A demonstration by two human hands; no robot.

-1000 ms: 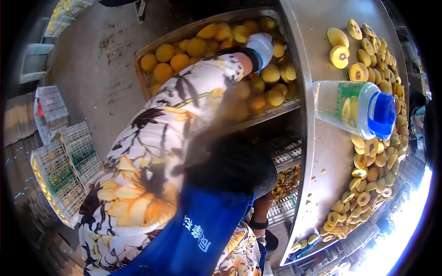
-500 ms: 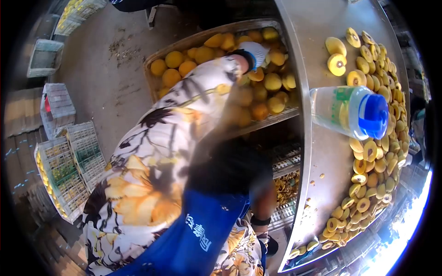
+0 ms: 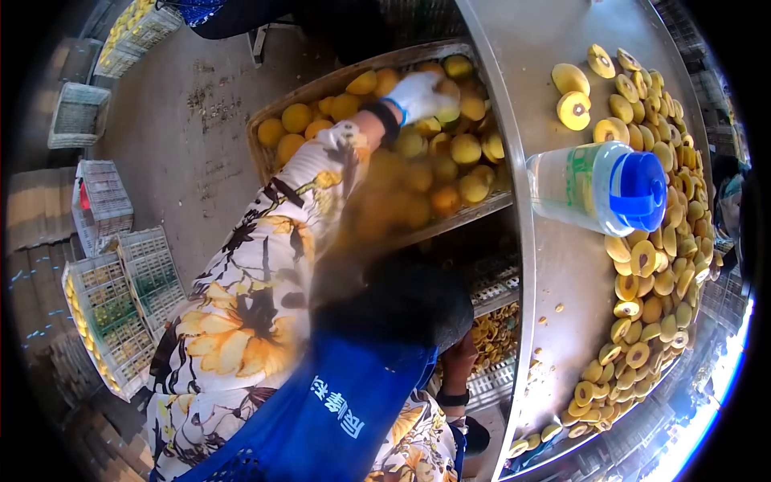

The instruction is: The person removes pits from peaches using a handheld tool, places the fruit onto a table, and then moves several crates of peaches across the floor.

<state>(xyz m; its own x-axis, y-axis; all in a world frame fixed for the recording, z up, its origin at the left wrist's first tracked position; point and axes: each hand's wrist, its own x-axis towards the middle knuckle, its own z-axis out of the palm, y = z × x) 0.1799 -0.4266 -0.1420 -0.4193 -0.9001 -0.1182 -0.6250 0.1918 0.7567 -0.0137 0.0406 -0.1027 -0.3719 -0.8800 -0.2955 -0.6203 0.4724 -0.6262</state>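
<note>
I have room to pass over the bare metal of the surface (image 3: pixel 566 269), between its near edge and the fruit halves (image 3: pixel 654 273). The bottle (image 3: pixel 574 189) blocks that strip partway, lying across it. The raised rim of the basket (image 3: pixel 474 211) bars a low sideways path to its whole fruit (image 3: pixel 465 149).

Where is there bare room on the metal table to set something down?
Two patches beside the left edge of the table as pictured: above the bottle, and below it, with a few scraps. Fruit halves crowd the right side; the fruit crate is crowded too.
</note>
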